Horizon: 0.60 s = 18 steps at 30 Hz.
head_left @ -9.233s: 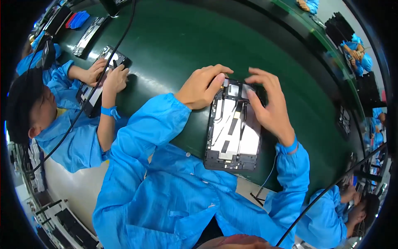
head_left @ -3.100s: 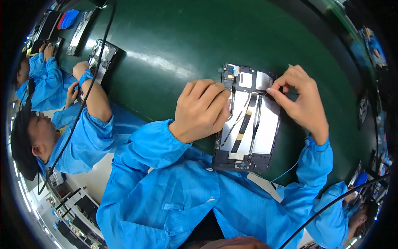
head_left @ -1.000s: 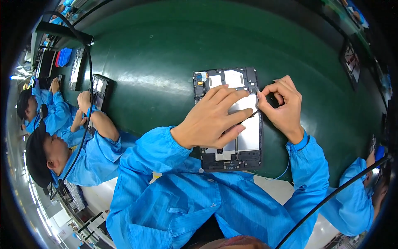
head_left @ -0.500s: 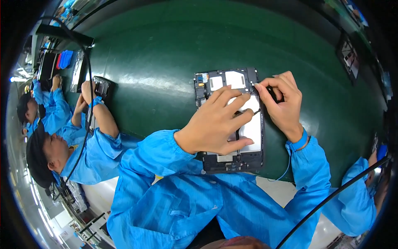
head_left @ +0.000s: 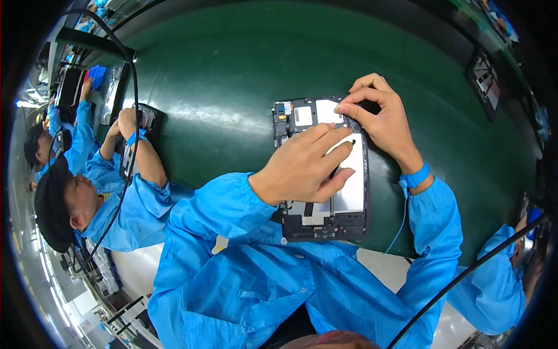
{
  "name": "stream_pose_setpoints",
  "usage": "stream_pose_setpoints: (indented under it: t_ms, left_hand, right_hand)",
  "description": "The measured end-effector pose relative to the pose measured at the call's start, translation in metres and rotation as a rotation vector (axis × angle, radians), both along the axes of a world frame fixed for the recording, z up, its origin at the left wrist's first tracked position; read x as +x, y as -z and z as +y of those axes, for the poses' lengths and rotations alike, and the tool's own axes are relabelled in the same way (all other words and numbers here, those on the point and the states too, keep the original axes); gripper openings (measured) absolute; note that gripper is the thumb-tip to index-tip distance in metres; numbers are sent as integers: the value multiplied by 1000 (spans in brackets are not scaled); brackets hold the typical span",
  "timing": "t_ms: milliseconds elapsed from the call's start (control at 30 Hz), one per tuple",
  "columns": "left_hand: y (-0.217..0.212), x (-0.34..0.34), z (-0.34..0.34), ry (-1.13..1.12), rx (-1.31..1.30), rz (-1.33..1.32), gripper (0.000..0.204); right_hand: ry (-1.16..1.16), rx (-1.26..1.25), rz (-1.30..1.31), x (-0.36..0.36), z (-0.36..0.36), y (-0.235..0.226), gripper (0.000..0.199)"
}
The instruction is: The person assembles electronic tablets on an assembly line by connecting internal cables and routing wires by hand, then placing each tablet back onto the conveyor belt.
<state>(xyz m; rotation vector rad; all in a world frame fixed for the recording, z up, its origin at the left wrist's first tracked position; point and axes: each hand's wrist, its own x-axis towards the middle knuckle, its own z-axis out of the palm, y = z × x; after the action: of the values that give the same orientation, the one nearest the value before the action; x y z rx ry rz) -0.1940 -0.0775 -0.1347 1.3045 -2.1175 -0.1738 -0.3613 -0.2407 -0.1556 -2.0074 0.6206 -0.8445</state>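
Observation:
An opened tablet (head_left: 350,224) lies on the green bench, its black frame and silver inner plates exposed. My left hand (head_left: 305,163) rests across its middle, fingers apart and half bent, the thumb over the large silver plate (head_left: 356,192). A thin dark strip (head_left: 353,142) shows by its fingertips; most of it is hidden under the hand. At the tablet's upper right, my right hand (head_left: 375,113) is closed in a pinch, thumb and forefinger meeting over the smaller silver plate (head_left: 327,109). What they pinch, if anything, is too small to make out.
The green bench (head_left: 232,75) stretches away ahead. A blue wrist strap (head_left: 416,177) with a thin cord circles my right wrist. Another tablet-like device (head_left: 485,81) lies far right. Co-workers in blue (head_left: 125,215) sit at left; another blue sleeve (head_left: 494,285) shows at right.
My right hand has moved left and away from me, from the tablet's edge onto its upper part. My left hand's fingers have drawn slightly closer together.

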Motion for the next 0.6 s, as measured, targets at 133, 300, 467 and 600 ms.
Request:
stream_pose_setpoints:
  t_ms: [133,300,467,600]
  left_hand:
    - [-6,3,-3,9,46,-22,38]
    - [-12,11,-9,58,22,-62,38]
    - [4,13,-9,90,-53,-33,36]
    - [-7,18,-16,113,-2,-51,36]
  right_hand:
    - [-16,35,10,2,0,-4,12]
    - [-87,138,23,6,-5,-4,12]
    - [-103,59,27,7,-5,-3,14]
    - [-106,77,39,8,-7,-5,18]
